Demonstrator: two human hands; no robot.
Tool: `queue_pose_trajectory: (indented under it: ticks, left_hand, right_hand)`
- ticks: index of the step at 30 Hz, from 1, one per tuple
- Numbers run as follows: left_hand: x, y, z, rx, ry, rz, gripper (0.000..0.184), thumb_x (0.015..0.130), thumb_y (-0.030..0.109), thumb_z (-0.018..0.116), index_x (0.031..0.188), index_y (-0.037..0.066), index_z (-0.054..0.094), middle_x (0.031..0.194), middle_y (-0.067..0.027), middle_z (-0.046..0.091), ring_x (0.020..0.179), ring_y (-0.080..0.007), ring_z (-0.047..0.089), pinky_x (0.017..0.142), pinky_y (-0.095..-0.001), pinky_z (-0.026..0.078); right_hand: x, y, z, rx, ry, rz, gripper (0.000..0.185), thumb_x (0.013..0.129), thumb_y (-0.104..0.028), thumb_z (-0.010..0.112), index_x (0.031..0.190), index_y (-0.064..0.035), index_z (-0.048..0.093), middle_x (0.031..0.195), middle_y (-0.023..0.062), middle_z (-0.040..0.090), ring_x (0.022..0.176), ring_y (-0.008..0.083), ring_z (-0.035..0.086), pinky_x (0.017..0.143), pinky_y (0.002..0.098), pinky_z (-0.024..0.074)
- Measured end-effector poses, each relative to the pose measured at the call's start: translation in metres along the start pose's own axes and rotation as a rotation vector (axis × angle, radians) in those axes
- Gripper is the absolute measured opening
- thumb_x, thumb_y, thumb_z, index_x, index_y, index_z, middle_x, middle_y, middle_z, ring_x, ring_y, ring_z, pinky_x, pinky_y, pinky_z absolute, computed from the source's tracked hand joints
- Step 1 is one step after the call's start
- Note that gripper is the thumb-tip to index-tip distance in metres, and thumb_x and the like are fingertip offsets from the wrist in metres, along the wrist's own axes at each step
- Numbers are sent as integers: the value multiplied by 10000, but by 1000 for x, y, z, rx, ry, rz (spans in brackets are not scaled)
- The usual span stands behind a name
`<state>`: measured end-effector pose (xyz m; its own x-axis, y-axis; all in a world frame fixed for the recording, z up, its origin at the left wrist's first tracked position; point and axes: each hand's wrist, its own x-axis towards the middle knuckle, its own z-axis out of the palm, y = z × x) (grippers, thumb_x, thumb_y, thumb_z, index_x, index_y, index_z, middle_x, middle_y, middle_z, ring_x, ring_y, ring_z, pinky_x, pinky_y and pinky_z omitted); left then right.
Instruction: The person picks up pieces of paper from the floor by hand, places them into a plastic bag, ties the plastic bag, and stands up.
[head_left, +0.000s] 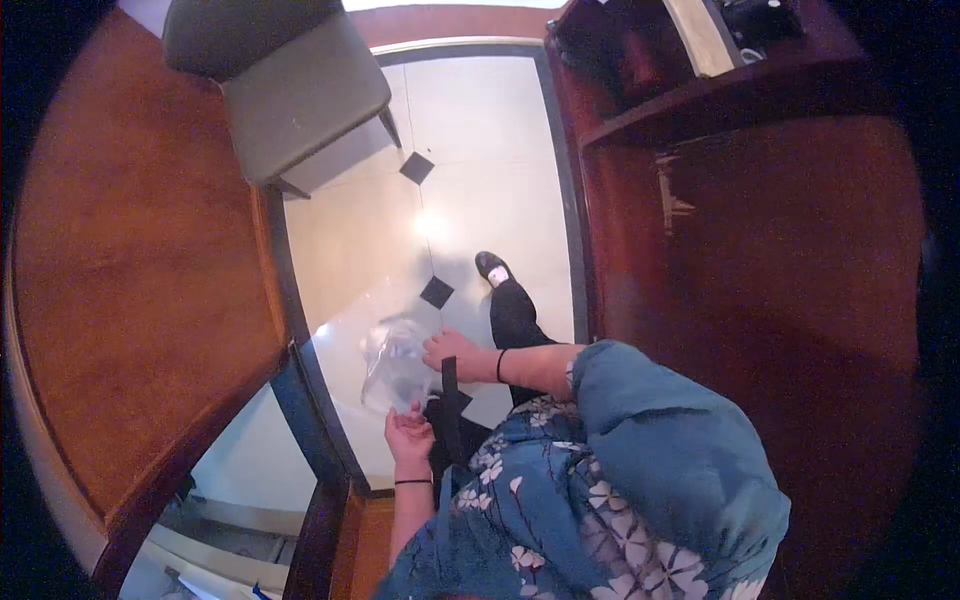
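Observation:
A clear plastic bag (392,372) hangs in front of my body, above the tiled floor. My right hand (455,356) is closed at the bag's upper right edge, its knuckles facing up. At the bag's lower edge is my left hand (410,436), palm partly up and fingers curled against the plastic. The bag looks thin and crumpled; I cannot make out anything inside it. A dark strap (451,400) runs down beside my right wrist.
A grey chair (305,95) stands at the upper left. Reddish wood panels rise on both sides, with a shelf (720,95) holding items at the upper right. My black shoe (491,267) rests on the pale floor (480,130) with dark diamond insets.

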<state>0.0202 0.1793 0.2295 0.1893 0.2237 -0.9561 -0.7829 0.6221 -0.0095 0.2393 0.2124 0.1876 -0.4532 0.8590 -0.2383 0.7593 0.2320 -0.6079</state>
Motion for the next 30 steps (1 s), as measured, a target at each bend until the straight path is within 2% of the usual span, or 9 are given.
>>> queue_pose_trajectory:
  ticks: [4,6,7,11,14,16,18,21,30]
  left_hand:
    - [14,37,-52,332,111,-100,377,882,374,463,714,47,548,876,-163,629,533,-148,577,339,-218,389]
    - [18,57,-51,379,24,-351,359,850,392,527,731,53,541,793,-132,616,522,-144,565,335,-224,379]
    - [-3,41,-10,577,245,-194,405,793,426,602,809,25,546,583,-35,550,392,-104,469,297,-172,332]
    - [2,24,19,845,368,78,283,805,345,604,832,80,508,666,-63,573,373,-125,448,289,-203,272]
    - [28,33,-1,919,215,229,200,812,263,590,828,77,517,642,-63,563,375,-122,428,309,-223,264]
    - [23,33,6,998,153,358,116,816,180,538,817,63,541,572,-45,531,374,-105,403,344,-235,305]
    - [-4,41,24,1133,92,487,113,804,115,496,801,51,590,554,-39,524,391,-99,426,364,-228,322]
    - [-19,41,30,1271,23,596,195,803,76,448,830,38,637,597,-43,559,460,-105,491,436,-213,392]
    - [-106,62,34,767,-88,532,145,790,149,484,814,66,601,691,-58,624,497,-141,549,461,-230,429]
  right_hand:
    - [-8,-21,-15,-181,18,-281,133,651,-216,547,615,-95,588,705,51,539,755,214,554,726,383,377]
    - [-7,-37,-42,-177,17,-366,125,648,-209,550,599,-101,589,700,49,540,742,210,553,736,373,374]
    - [-8,-41,-56,-182,17,-454,119,645,-202,552,584,-107,589,695,48,540,728,206,553,746,364,371]
    - [-21,-47,-96,-203,40,-533,103,638,-196,557,564,-124,558,686,35,508,726,194,525,694,337,373]
    - [-37,-41,-111,-157,-1,-525,82,631,-196,549,595,-123,554,705,40,505,725,191,517,698,336,373]
    - [-57,-27,-113,-68,276,-528,78,645,-192,542,638,-114,533,728,46,485,734,193,509,701,334,376]
    - [-63,-28,-139,-336,-109,-428,82,662,-181,533,672,-104,507,748,54,459,743,200,493,688,337,374]
    - [-84,-39,-153,-191,1,-507,80,674,-166,524,698,-94,499,740,57,438,744,205,497,706,339,385]
    - [-77,-84,-196,40,112,-679,125,637,-78,555,741,-57,488,754,89,450,739,267,502,658,367,414]
